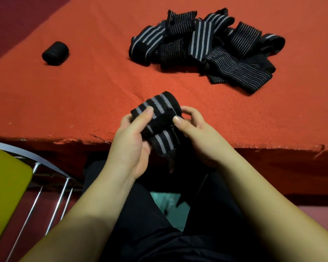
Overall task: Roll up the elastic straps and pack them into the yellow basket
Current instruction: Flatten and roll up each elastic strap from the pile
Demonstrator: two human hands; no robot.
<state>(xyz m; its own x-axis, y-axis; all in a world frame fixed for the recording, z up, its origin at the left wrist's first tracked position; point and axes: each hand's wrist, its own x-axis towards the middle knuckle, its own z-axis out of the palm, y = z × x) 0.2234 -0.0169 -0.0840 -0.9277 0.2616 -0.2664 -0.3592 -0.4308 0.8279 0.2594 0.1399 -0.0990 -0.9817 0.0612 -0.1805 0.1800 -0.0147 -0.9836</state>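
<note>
Both hands' (133, 137) grip encloses the half-rolled strap (157, 118).

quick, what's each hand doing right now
Left hand: gripping the half-rolled strap.
Right hand: pinching the same strap.

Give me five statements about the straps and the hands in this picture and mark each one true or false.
1. Both hands hold one striped strap. True: the left hand and the right hand grip the partly rolled strap at the table's near edge.
2. A finished black roll lies on the red table, to the left. True.
3. The pile of loose straps sits in a basket. False: it lies directly on the red table, far right.
4. The held strap is plain black. False: it has grey stripes.
5. The finished roll touches the pile. False: bare red cloth separates them.
</note>
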